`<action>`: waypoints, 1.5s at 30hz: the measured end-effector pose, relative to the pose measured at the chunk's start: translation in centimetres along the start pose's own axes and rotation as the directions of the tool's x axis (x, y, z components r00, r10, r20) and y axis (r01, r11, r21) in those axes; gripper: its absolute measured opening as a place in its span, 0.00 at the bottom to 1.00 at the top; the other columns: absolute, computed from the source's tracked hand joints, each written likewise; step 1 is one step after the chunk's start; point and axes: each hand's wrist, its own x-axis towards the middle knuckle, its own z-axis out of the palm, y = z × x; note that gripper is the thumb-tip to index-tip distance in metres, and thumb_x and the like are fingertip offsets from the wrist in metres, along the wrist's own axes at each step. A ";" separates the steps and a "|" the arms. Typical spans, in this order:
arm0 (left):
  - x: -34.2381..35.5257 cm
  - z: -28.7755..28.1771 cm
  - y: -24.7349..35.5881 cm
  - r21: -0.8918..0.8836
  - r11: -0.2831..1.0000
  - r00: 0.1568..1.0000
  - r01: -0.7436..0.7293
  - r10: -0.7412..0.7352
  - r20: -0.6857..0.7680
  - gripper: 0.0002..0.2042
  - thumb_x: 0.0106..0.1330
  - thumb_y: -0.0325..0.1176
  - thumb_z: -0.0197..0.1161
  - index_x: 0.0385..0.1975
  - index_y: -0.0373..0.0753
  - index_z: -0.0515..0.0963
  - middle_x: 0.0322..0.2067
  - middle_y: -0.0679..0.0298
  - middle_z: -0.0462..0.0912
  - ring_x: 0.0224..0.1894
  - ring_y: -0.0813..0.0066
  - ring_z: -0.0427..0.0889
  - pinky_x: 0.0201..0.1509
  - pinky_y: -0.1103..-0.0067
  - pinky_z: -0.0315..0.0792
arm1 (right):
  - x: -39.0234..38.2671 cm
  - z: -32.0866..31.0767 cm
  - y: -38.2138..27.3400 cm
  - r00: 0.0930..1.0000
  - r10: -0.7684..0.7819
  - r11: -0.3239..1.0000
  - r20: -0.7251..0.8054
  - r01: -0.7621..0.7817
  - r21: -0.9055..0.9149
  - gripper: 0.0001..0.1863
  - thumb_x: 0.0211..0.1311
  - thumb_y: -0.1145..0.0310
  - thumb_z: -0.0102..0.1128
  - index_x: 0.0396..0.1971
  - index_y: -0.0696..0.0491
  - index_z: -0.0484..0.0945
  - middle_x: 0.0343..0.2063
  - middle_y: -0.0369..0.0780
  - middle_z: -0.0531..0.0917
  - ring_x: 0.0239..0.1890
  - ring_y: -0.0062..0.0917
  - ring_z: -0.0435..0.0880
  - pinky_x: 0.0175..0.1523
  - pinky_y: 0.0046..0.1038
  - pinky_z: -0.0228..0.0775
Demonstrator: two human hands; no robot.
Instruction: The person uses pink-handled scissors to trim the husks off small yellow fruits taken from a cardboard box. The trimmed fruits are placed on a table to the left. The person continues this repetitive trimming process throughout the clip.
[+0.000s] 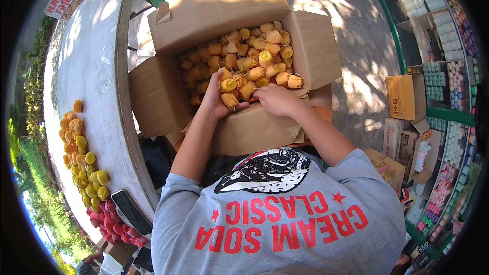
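A large open cardboard box (224,12) stands in front of me, its flaps folded out. Orange and yellow rose-shaped candles (211,51) with thin pale wicks are heaped inside it. At the near side of the heap, my left hand (216,101) is cupped around a few orange rose candles (230,100), thumb up along their left side. Just right of it, my right hand (279,100) reaches over the near flap with its fingers curled down among the candles. Its fingertips are partly hidden, and what they grip cannot be made out.
A long white table (91,66) runs along my left. On it lie orange, yellow-green and red candles (114,224) in a row, beside a dark phone (131,212). Green-framed shelves (451,117) with candles and several small cartons (402,91) stand at right.
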 end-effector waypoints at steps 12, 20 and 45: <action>-0.7 -2.6 -0.3 0.343 0.909 0.964 -0.236 0.263 -0.033 0.25 0.67 0.51 0.61 0.57 0.43 0.69 0.52 0.62 0.76 0.52 0.69 0.78 0.49 0.69 0.75 | 1.9 -3.1 -0.5 0.974 0.087 0.993 0.209 -0.069 -0.094 0.25 0.60 0.48 0.55 0.48 0.50 0.81 0.54 0.42 0.75 0.60 0.35 0.67 0.63 0.36 0.63; -1.5 0.2 -2.6 0.911 0.104 0.789 -0.400 0.544 0.285 0.24 0.62 0.40 0.69 0.54 0.36 0.72 0.43 0.61 0.82 0.46 0.77 0.80 0.50 0.78 0.73 | -0.9 -4.7 3.6 0.994 0.014 0.565 -0.106 0.080 0.822 0.25 0.71 0.46 0.47 0.46 0.53 0.79 0.40 0.37 0.83 0.47 0.23 0.80 0.56 0.29 0.70; -3.7 1.6 -1.0 -0.278 0.875 0.918 -0.395 0.386 -0.091 0.16 0.70 0.47 0.53 0.46 0.40 0.71 0.37 0.64 0.77 0.38 0.75 0.78 0.42 0.78 0.76 | -3.4 -3.8 -5.0 0.944 0.038 0.909 -0.326 0.103 0.403 0.23 0.64 0.44 0.56 0.37 0.52 0.73 0.25 0.40 0.80 0.26 0.32 0.82 0.30 0.35 0.73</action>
